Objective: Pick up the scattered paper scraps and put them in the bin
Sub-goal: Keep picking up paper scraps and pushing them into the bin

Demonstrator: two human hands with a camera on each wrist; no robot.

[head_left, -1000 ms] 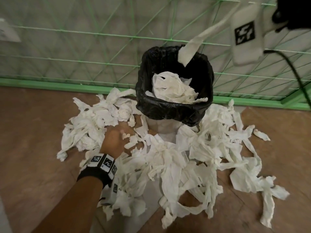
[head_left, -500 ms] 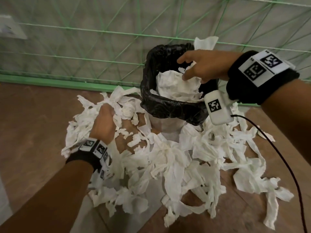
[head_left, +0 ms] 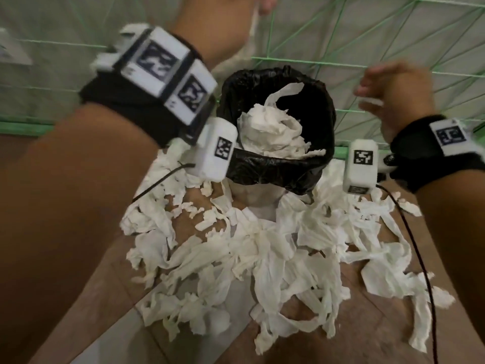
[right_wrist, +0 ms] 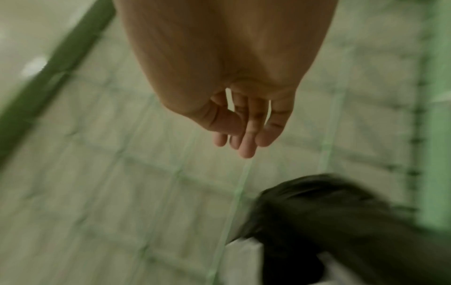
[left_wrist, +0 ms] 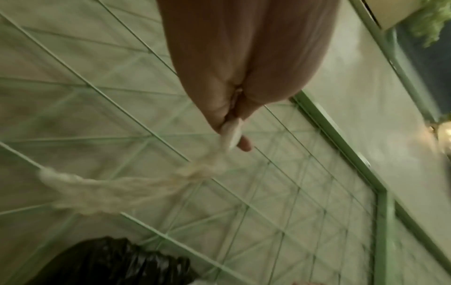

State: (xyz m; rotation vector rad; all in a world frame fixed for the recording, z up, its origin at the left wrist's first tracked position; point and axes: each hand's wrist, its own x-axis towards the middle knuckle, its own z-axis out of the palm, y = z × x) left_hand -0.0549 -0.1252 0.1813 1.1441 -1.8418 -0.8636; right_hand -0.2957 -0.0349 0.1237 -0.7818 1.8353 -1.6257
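Note:
A black-lined bin [head_left: 278,169] stands against the mesh wall, heaped with crumpled white paper [head_left: 270,132]. Many white paper scraps [head_left: 262,258] lie on the floor in front of and beside it. My left hand [head_left: 236,11] is raised high above the bin's left side and pinches a long paper strip [head_left: 246,51] that dangles down. The left wrist view shows that hand [left_wrist: 231,133] gripping the strip [left_wrist: 122,190] above the bin [left_wrist: 109,264]. My right hand [head_left: 393,93] hovers right of the bin, fingers loosely curled and empty, as in the right wrist view [right_wrist: 246,135].
A green wire mesh panel [head_left: 367,35] with a green base rail [head_left: 420,151] runs just behind the bin. Black cables [head_left: 420,258] hang from both wrist cameras over the scraps. Bare brown floor [head_left: 341,345] shows in the foreground.
My left hand has lifted from the floor pile up above the bin with a strip. My right hand has drawn back from the bin to its right, empty.

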